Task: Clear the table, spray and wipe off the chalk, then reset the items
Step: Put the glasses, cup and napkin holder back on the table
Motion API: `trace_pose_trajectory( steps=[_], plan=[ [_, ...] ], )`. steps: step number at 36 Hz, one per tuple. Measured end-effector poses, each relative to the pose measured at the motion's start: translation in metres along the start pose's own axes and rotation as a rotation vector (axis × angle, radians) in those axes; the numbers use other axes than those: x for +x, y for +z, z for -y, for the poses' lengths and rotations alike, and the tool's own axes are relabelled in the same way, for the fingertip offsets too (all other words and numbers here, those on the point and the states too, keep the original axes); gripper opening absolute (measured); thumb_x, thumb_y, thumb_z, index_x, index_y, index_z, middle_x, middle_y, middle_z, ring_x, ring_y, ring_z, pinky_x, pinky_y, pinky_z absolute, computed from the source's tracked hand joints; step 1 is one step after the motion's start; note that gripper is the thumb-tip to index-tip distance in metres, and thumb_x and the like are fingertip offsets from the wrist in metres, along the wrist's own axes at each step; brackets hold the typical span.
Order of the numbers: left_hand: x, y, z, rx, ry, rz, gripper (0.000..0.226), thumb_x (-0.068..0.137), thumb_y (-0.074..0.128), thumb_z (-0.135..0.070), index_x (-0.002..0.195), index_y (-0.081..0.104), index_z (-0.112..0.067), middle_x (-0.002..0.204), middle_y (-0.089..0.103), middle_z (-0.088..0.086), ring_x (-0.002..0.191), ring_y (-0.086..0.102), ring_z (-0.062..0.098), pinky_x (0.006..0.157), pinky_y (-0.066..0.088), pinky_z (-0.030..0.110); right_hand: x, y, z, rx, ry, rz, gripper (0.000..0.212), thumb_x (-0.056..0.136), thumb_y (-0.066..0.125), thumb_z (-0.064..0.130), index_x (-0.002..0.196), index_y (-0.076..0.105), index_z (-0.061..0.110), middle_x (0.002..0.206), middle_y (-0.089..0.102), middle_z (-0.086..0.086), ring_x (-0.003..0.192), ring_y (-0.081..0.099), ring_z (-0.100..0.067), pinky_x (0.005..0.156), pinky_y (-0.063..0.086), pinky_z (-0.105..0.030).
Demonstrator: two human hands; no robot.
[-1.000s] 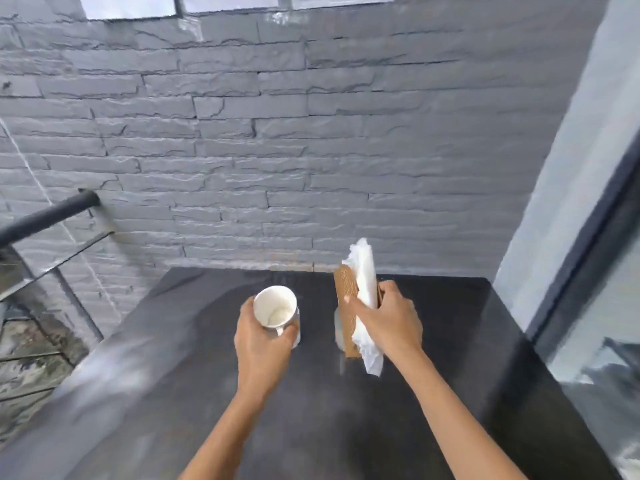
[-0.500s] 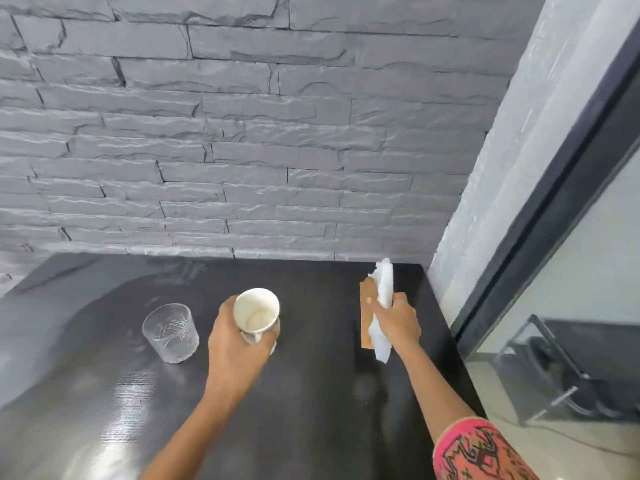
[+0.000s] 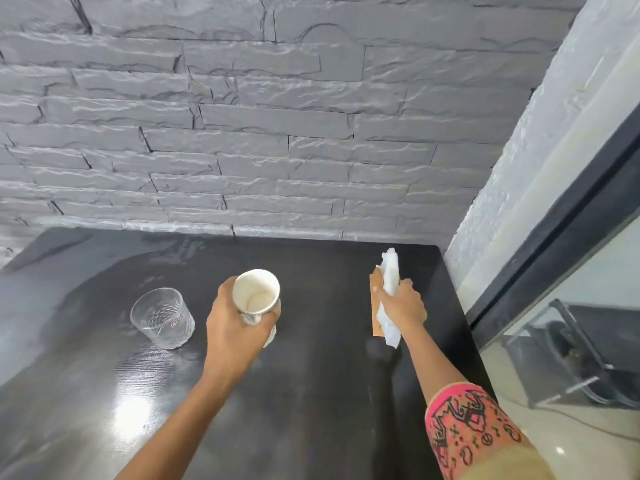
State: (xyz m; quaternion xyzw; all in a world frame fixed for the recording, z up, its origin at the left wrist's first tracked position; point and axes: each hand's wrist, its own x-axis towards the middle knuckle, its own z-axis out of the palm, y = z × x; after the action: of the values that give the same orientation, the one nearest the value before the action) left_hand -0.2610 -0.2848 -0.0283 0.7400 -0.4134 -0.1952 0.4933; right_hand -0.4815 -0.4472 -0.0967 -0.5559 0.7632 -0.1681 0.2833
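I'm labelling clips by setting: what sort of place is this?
Likely a café or dining corner: a dark table against a grey stone-clad wall, with a glass tumbler and a wooden napkin holder.

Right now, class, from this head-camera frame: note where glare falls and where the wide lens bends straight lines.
Head view: a glare patch on the dark table, front left; the brick wall courses bow and the window frame at right leans, wide-angle distortion; glass, white cup and tissue look sharp, no evident motion blur.

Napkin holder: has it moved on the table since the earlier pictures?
Yes. The napkin holder, gripped by the right hand, went right, from near the middle of the table toward its right edge.
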Motion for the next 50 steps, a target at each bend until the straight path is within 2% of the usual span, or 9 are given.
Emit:
trace_pose_trajectory(
  steps=[5, 9, 14, 18, 27, 34, 37, 41, 50],
  plan=[
    [0.0, -0.006, 0.007, 0.021, 0.005, -0.007, 0.058, 0.072, 0.079, -0.028, 0.12, 0.047, -0.022, 0.103, 0.055, -0.006, 0.093, 0.056, 0.018, 0.076, 0.043, 0.028, -0.004, 0.001, 0.004, -0.01, 0.017, -0.007, 0.064, 0.078, 0.062, 0.06, 0.113, 0.04, 0.011, 0.107, 0.06, -0.006, 0.084, 0.056, -0.024, 0.07, 0.046, -0.035],
    [-0.001, -0.017, 0.014, 0.01, -0.001, -0.015, 0.058, 0.071, 0.08, -0.027, 0.118, 0.047, -0.024, 0.105, 0.055, -0.006, 0.095, 0.057, 0.02, 0.081, 0.049, 0.035, -0.021, 0.003, 0.019, -0.026, -0.199, -0.19, 0.079, 0.072, 0.068, 0.061, 0.126, 0.043, 0.008, 0.122, 0.056, -0.008, 0.118, 0.049, -0.029, 0.094, 0.045, -0.047],
    [-0.008, -0.034, 0.027, -0.018, -0.015, -0.013, 0.055, 0.069, 0.081, -0.027, 0.112, 0.047, -0.029, 0.1, 0.058, -0.009, 0.09, 0.059, 0.016, 0.075, 0.046, 0.026, -0.083, 0.025, 0.049, 0.172, -0.434, -0.197, 0.06, 0.082, 0.068, 0.04, 0.13, 0.048, 0.008, 0.148, 0.036, -0.009, 0.139, 0.027, -0.023, 0.114, 0.025, -0.036],
    [-0.019, -0.052, 0.042, -0.012, -0.04, -0.018, 0.057, 0.067, 0.081, -0.027, 0.114, 0.049, -0.029, 0.088, 0.058, -0.02, 0.083, 0.06, 0.011, 0.067, 0.042, 0.018, -0.153, 0.054, 0.066, 0.421, -0.567, -0.038, 0.038, 0.08, 0.07, 0.016, 0.116, 0.059, 0.012, 0.135, 0.05, -0.003, 0.127, 0.044, -0.016, 0.109, 0.033, -0.03],
    [-0.029, -0.095, 0.092, -0.047, -0.134, 0.058, 0.049, 0.067, 0.079, -0.02, 0.101, 0.047, -0.036, 0.078, 0.057, -0.023, 0.074, 0.055, -0.01, 0.056, 0.035, -0.005, -0.256, 0.136, 0.082, 0.607, -0.45, 0.335, 0.048, 0.08, 0.05, -0.013, 0.119, 0.062, 0.014, 0.113, 0.066, 0.001, 0.103, 0.064, -0.011, 0.088, 0.051, -0.023],
    [-0.02, -0.106, 0.135, -0.034, -0.16, 0.218, 0.055, 0.07, 0.074, -0.014, 0.12, 0.051, -0.019, 0.091, 0.059, -0.012, 0.089, 0.059, 0.013, 0.06, 0.038, 0.002, -0.277, 0.169, 0.091, 0.555, -0.384, 0.307, 0.051, 0.084, 0.047, -0.009, 0.11, 0.065, 0.031, 0.089, 0.068, 0.028, 0.096, 0.063, 0.006, 0.086, 0.05, -0.015],
    [-0.017, -0.106, 0.15, -0.059, -0.174, 0.3, 0.057, 0.07, 0.075, -0.018, 0.121, 0.05, -0.02, 0.096, 0.06, -0.012, 0.087, 0.057, 0.008, 0.062, 0.04, -0.002, -0.278, 0.178, 0.093, 0.504, -0.358, 0.264, 0.046, 0.083, 0.047, -0.008, 0.109, 0.068, 0.024, 0.09, 0.072, 0.014, 0.089, 0.066, -0.002, 0.076, 0.05, -0.012],
    [-0.016, -0.104, 0.165, -0.08, -0.236, 0.388, 0.055, 0.07, 0.074, -0.021, 0.119, 0.05, -0.024, 0.092, 0.06, -0.017, 0.086, 0.062, 0.003, 0.069, 0.051, 0.015, -0.28, 0.187, 0.095, 0.505, -0.303, 0.253, 0.045, 0.082, 0.045, -0.008, 0.104, 0.07, 0.023, 0.088, 0.073, 0.004, 0.076, 0.063, -0.008, 0.062, 0.046, -0.008],
    [-0.007, -0.104, 0.182, -0.042, -0.256, 0.468, 0.054, 0.071, 0.074, -0.017, 0.117, 0.048, -0.023, 0.09, 0.058, -0.018, 0.077, 0.054, -0.008, 0.054, 0.038, -0.004, -0.285, 0.206, 0.099, 0.555, -0.167, 0.215, 0.042, 0.079, 0.047, -0.009, 0.1, 0.071, 0.019, 0.084, 0.072, 0.007, 0.07, 0.061, 0.004, 0.061, 0.048, -0.011]
  ],
)
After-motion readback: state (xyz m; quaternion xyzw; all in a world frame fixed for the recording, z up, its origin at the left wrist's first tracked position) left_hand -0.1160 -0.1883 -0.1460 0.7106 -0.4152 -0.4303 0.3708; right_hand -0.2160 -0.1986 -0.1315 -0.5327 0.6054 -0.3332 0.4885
